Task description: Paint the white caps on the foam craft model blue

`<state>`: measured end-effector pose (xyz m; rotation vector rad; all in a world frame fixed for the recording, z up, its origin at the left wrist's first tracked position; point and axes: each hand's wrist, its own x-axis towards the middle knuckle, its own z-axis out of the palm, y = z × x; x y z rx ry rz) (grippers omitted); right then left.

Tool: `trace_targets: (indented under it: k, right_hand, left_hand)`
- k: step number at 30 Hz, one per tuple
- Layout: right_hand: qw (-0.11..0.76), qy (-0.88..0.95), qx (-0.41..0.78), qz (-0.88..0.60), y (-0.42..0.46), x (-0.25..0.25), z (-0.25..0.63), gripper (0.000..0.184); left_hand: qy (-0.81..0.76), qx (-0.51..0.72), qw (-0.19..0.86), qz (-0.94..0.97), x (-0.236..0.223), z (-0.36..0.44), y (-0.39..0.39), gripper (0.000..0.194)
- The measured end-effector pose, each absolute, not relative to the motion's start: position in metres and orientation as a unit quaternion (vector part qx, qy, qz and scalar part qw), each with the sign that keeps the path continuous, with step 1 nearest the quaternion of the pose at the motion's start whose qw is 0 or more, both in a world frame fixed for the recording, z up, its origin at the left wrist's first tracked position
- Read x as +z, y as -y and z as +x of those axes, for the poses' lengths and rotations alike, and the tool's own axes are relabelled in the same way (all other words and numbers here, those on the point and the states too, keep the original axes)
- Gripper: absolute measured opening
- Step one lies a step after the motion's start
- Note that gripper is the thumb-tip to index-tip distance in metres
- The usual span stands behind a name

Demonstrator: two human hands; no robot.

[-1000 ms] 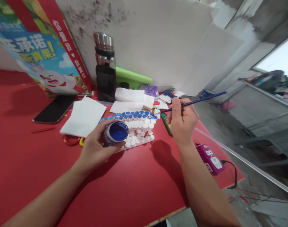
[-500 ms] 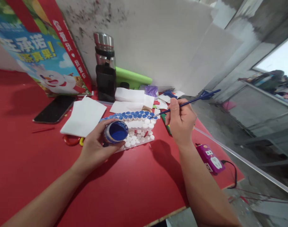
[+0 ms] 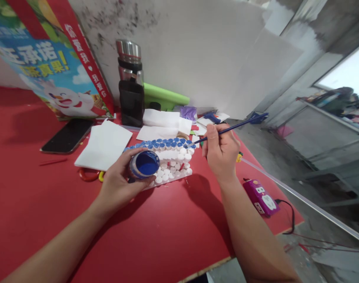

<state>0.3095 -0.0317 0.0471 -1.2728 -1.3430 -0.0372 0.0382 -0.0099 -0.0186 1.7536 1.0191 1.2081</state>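
Observation:
My left hand [image 3: 120, 181] is wrapped round a small open pot of blue paint [image 3: 144, 164], held tilted just above the red table [image 3: 50, 204]. Behind the pot lies a white board covered with several round caps [image 3: 175, 159]; its far row is painted blue, the nearer rows are white. My right hand [image 3: 220, 151] pinches a thin blue paintbrush [image 3: 232, 126], whose tip touches the blue caps at the board's right end.
A black phone [image 3: 68, 135] and white paper sheets [image 3: 104, 144] lie at the left. A steel flask [image 3: 130, 84], a green roll [image 3: 164, 96] and a colourful box [image 3: 50, 67] stand at the back. A purple power strip [image 3: 260, 197] sits near the table's right edge.
My right hand has moved a little left and down, bringing the brush tip onto the blue caps. The left hand and paint pot have stayed put.

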Motion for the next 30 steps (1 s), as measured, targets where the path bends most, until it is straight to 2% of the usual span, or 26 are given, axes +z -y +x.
trace_targets:
  k: [15, 23, 30]
  right_hand:
    - [0.591, 0.609, -0.029, -0.528, 0.032, 0.05, 0.31, 0.037]
    - [0.618, 0.571, -0.045, -0.539, 0.032, 0.051, 0.313, 0.039]
    - [0.618, 0.556, -0.044, -0.554, 0.026, 0.048, 0.32, 0.047]
  left_hand:
    - [-0.395, 0.474, 0.376, 0.691, -0.02, 0.037, 0.009, 0.067]
    - [-0.391, 0.476, 0.384, 0.688, -0.021, 0.037, 0.008, 0.07]
    - [-0.392, 0.475, 0.382, 0.689, -0.021, 0.036, 0.007, 0.067]
